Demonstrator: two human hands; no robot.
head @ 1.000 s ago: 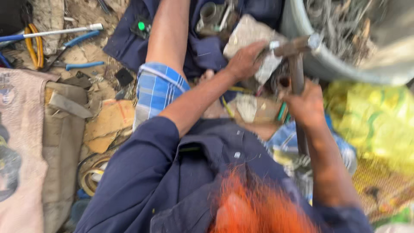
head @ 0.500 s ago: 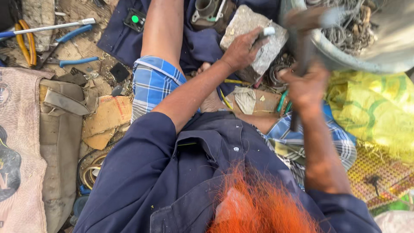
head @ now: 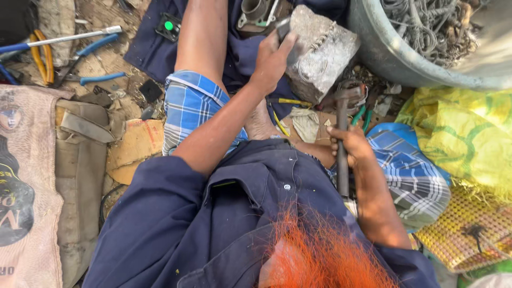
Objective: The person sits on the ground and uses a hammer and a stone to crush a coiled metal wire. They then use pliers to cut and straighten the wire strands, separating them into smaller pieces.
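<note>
Hands work over a cluttered patch of ground, seen from above past the person's blue overall and checked shorts; the left hand [head: 272, 58] is closed around a small dark metal piece, pressing it against the upper left edge of a grey stone block [head: 322, 53] that sits between the knees, just beside a large grey basin [head: 384, 50] full of tangled wire; the right hand [head: 352, 146] is wrapped tight around the handle of a hammer [head: 342, 128], its rusty head pointing up and lying just below the block, not touching it as far as can be seen; to the left lie blue-handled pliers [head: 96, 79] and a long metal tool on the dirt, well apart from both hands; a yellow sack [head: 458, 133] lies to the right, and orange netting fills the near foreground.
</note>
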